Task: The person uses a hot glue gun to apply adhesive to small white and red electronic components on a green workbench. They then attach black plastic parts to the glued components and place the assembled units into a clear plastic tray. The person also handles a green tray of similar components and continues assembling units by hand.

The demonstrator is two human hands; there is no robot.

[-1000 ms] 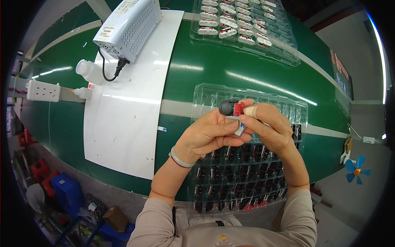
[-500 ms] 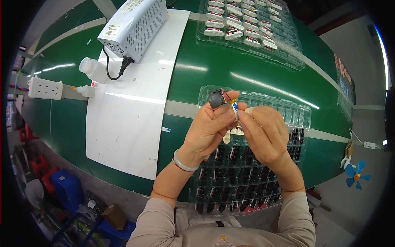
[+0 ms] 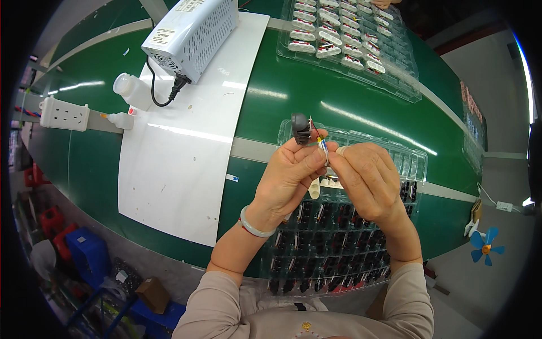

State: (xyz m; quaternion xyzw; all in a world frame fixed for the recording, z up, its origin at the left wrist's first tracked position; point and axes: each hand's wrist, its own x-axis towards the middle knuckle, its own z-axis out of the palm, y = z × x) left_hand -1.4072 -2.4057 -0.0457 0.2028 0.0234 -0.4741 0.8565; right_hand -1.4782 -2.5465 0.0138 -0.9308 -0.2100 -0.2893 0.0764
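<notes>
My left hand (image 3: 289, 179) is closed on a small black rounded electronic part (image 3: 300, 127) held above the fingers, with a thin dark wire running from it. The wire leads to a small silver cell with a blue-and-white label (image 3: 323, 148). My left thumb and fingers grip this cell, while my right hand (image 3: 368, 179) pinches its lower end, the fingertips of both hands nearly meeting. Beneath them a clear plastic tray (image 3: 419, 164) holds several black parts in its lower rows. A cream-coloured piece (image 3: 315, 189) shows below my left fingers.
A white ventilated power unit (image 3: 195, 39) stands on a white sheet (image 3: 175, 164) at the left, near a white bottle (image 3: 131, 90), a dropper bottle (image 3: 119, 120) and a socket strip (image 3: 65, 114). Another tray (image 3: 415, 93) of white parts lies far back, beside another person's hand (image 3: 385, 3).
The black part has turned in my left hand, showing its side. Both hands keep their hold on the labelled cell, which has turned slightly. Another person's hand has appeared by the far tray.
</notes>
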